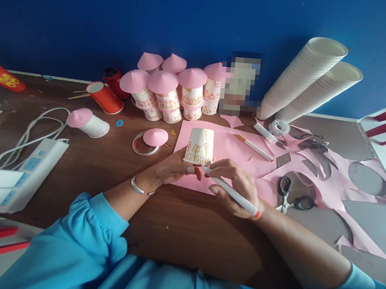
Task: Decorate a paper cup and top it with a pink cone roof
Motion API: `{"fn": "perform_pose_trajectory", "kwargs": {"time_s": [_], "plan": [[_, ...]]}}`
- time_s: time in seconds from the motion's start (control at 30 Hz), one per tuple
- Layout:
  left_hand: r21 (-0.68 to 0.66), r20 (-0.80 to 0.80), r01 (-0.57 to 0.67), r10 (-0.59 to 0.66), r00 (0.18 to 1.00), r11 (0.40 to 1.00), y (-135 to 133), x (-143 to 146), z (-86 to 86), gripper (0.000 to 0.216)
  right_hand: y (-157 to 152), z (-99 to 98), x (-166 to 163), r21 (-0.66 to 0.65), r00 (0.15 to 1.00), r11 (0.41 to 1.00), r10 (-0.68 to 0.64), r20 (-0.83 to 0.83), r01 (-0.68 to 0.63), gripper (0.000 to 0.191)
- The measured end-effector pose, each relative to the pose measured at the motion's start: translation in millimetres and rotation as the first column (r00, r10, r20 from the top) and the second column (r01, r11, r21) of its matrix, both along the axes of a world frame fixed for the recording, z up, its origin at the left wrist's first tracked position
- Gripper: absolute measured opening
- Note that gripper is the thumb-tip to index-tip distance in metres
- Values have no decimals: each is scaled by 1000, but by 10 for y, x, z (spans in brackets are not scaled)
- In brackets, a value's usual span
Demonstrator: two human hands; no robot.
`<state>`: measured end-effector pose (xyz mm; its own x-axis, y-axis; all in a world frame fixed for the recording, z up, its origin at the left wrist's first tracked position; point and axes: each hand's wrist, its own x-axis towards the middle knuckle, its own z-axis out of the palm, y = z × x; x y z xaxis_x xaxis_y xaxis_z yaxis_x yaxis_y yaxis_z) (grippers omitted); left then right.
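My left hand (174,166) is closed around the lower part of a white paper cup (200,143), held upside down above pink paper. Flowers, grass and a window-like shape are drawn on the cup in brown and red-orange. Between the fingers of my right hand (234,185) is a white marker pen (234,196) with a red end, its tip at the cup's lower rim. A capped marker with an orange-brown cap (254,148) lies on the pink paper sheet (225,131) beyond my hands. A small pink paper cone (155,137) rests by a tape roll (138,144) to the left.
Decorated cups with pink cone roofs (166,89) stand along the blue wall. Tall stacks of white cups (303,77) lean at the right. Scissors (286,196), clear tape (279,127) and pink scraps (356,226) lie right; a power strip (32,172) and red cup (105,98) left.
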<state>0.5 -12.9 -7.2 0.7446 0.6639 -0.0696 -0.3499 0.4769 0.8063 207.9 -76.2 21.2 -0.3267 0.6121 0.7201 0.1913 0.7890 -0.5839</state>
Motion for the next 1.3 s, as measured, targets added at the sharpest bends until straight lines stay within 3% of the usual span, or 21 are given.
{"fn": "perform_pose_trajectory", "kwargs": {"time_s": [0.17, 0.37, 1.3], "plan": [[4, 7, -16, 16, 1000, 1000, 18, -12, 3, 37, -2, 11, 13, 28, 999, 999, -34, -12, 34, 15], [41, -21, -2, 3, 1000, 999, 20, -19, 31, 37, -2, 36, 15, 36, 989, 989, -145, -13, 145, 15], [51, -52, -20, 23, 998, 999, 7, 17, 73, 34, 1, 33, 26, 32, 982, 985, -173, 71, 171, 22]]}}
